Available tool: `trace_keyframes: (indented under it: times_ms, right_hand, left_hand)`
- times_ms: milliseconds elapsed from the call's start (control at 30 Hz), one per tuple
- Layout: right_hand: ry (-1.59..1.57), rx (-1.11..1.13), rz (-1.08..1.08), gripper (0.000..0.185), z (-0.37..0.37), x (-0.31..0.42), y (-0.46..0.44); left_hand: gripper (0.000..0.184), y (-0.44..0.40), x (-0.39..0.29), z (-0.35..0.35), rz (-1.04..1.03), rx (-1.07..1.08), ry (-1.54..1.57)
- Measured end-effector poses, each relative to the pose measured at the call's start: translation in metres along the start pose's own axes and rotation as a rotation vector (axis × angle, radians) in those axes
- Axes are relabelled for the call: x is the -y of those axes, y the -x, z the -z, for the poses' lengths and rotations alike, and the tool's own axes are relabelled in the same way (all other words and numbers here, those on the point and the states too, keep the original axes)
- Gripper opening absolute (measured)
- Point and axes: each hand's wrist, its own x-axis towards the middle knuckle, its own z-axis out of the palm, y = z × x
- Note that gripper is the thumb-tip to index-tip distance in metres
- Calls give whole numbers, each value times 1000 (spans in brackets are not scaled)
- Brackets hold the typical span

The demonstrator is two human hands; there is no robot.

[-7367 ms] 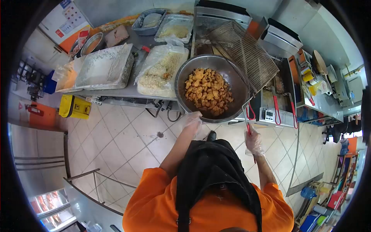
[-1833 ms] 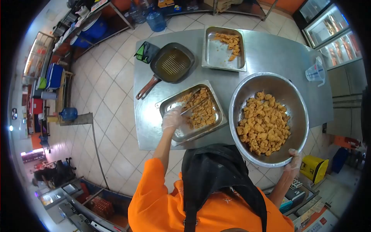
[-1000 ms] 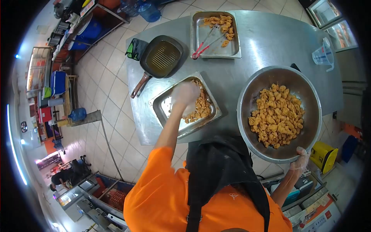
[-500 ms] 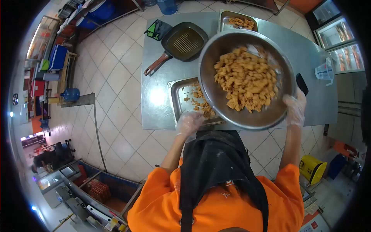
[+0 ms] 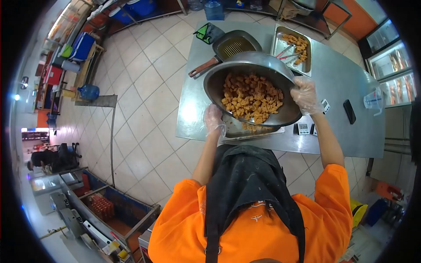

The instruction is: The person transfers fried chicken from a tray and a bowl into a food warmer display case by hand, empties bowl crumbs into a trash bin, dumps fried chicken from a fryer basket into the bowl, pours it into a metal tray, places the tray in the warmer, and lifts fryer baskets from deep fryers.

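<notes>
A large metal bowl (image 5: 258, 61) full of brown fried, breaded pieces (image 5: 250, 97) is tilted toward me over a metal tray (image 5: 245, 134). My right hand (image 5: 305, 95), in a clear plastic glove, grips the bowl's right rim. My left hand (image 5: 214, 120), gloved the same way, is at the bowl's lower left rim, with its fingertips partly hidden against it. Some fried pieces lie in the tray beneath the bowl's lower edge. Most of that tray is covered by the bowl.
Behind the bowl are a square grill pan (image 5: 237, 45), a dark green-marked cloth (image 5: 209, 33) and a second tray (image 5: 309, 65) with fried pieces and tongs (image 5: 287, 56). To the right lie small timers (image 5: 303, 129), a phone (image 5: 349, 111) and a clear measuring jug (image 5: 373, 101).
The bowl has moved left and tipped toward me over the near tray. My right hand has moved left with it, and my left hand has risen to its rim. The tongs and timers have come into view.
</notes>
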Motion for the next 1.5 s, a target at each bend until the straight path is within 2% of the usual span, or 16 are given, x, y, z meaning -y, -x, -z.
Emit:
trace_keyframes:
  times_ms: [67, 133, 167, 300, 333, 400, 433, 533, 567, 667, 833, 1133, 1233, 1333, 1367, 1500]
  right_hand:
    - [231, 39, 163, 8, 0, 25, -3]
    - [267, 50, 268, 10, -1, 35, -5]
    - [289, 60, 308, 10, -1, 41, -7]
    - [394, 91, 385, 9, -1, 48, -4]
    - [420, 93, 402, 10, -2, 52, -3]
    - [438, 109, 431, 11, -6, 64, -2]
    - [453, 113, 435, 12, -10, 65, -3]
    - [441, 124, 465, 11, -13, 70, -2]
    - [448, 117, 447, 11, -14, 74, -2]
    - [450, 111, 416, 12, -16, 76, -1]
    - [473, 88, 418, 15, -17, 72, 1]
    - [522, 187, 468, 13, -6, 84, 6]
    - [548, 235, 483, 14, 0, 92, 6]
    - [573, 246, 501, 16, 8, 105, 2]
    - [557, 198, 521, 13, 8, 111, 0]
    - [535, 129, 556, 13, 9, 123, -6]
  left_hand:
    - [47, 10, 7, 4, -211, -56, -193]
    - [48, 12, 14, 2, -425, -78, -368]
    - [54, 18, 3, 4, -317, -167, -727]
    - [51, 37, -3, -3, -718, -425, -1276]
    - [48, 30, 7, 6, -538, -301, -1307]
    - [43, 28, 3, 14, -170, -56, -1342]
    - [43, 19, 33, 34, -340, -70, -1186]
    - [34, 15, 16, 22, -491, -111, -1042]
    - [37, 32, -31, -1, -227, -19, -966]
    - [42, 3, -18, 20, -355, 86, -1268]
    - [41, 29, -52, 12, -178, 120, -1057]
    - [43, 31, 2, 48, -747, 43, -1223]
    - [42, 49, -38, 22, -588, 219, -1087]
    - [43, 40, -30, 22, -972, 427, -1136]
    - [41, 49, -31, 17, -900, 398, -1217]
    - [38, 47, -28, 9, -902, 465, -1423]
